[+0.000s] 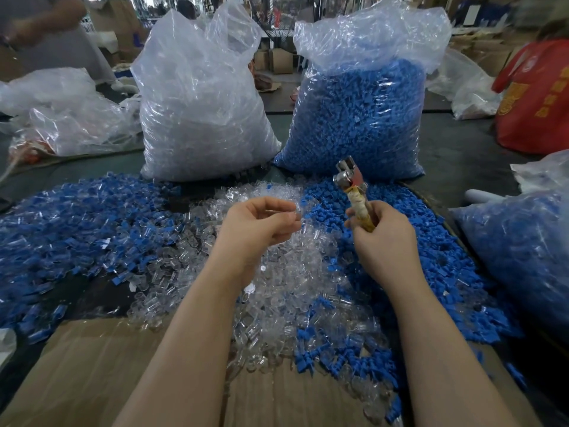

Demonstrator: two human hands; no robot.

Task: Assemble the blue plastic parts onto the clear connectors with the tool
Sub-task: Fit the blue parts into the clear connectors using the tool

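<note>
Bench (455,155) with two upright plastic sacks at the rear: the sack of clear connectors (203,118) on the left, the sack of blue parts (360,118) on the right. Before them lie loose heaps: clear connectors (277,288) in the centre, blue plastic parts (415,241) to the right, mixed pieces (77,226) to the left. Right hand (381,238), fingers wrapped round the tool (354,186), its metal head upward. Left hand (258,226), fingers curled, pinching one clear connector (294,214) above the central heap.

Cardboard boxes (278,61) behind (blurred), dark table (462,155).
</note>
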